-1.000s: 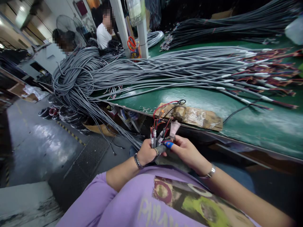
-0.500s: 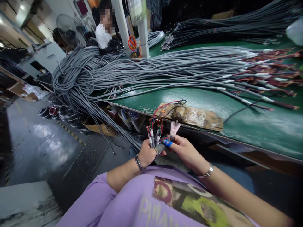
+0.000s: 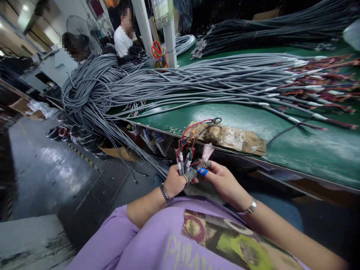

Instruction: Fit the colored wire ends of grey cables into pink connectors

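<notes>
My left hand [image 3: 174, 183] is closed around several grey cables [image 3: 182, 165] that stand upright, with white bands and stripped coloured wires fanning out at the top. Its thumb wears a grey covering. My right hand [image 3: 223, 182], with blue tape on the thumb and a grey covering on a finger, pinches thin coloured wires [image 3: 199, 163] just beside the left thumb. A pale pink piece [image 3: 207, 151] sticks up by the right fingers; what it is, I cannot make out. Both hands are close together, in front of the bench edge.
Long grey cables [image 3: 202, 80] lie across the green bench [image 3: 303, 153], their stripped ends at right. A worn cardboard piece [image 3: 239, 139] with a wire lies at the edge. Black cables [image 3: 270, 32] lie behind. Two people are at the back left, near a fan [image 3: 80, 28].
My right hand has shifted slightly to the right, away from the left thumb, showing more of the coloured wires. Another person's head has appeared at the back left.
</notes>
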The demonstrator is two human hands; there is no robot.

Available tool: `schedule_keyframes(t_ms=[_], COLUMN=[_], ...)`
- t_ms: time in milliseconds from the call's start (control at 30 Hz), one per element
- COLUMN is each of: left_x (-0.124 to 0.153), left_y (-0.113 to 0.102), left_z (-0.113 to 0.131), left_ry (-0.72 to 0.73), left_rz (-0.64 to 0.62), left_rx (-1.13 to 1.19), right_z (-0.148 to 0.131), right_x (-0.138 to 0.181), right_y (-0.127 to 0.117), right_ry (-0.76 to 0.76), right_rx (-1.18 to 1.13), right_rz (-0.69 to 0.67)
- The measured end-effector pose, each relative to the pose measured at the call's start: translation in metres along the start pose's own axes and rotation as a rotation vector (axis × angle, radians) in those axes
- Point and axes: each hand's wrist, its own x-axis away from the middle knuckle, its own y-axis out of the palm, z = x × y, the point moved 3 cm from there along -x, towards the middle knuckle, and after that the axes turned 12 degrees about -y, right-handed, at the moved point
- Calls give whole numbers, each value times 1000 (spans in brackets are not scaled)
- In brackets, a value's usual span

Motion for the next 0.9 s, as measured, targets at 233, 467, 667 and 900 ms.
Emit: schedule_keyframes(t_ms=[233, 467, 667, 900], left_x=[1, -10, -7, -4], left_y=[-3, -4, -5, -4], left_z=[4, -12, -6, 8], left_ry=[46, 33, 40, 10], left_rz=[23, 89, 92, 2], left_rx=[14, 246, 203, 220], right_z=[2, 9, 15, 24], right_x=[-1, 1, 1, -11], right_y=[-2, -3, -10, -28], right_ry=[14, 82, 147, 229], right_rx=[18, -80, -274, -567], right_rz=[-14, -123, -37, 20])
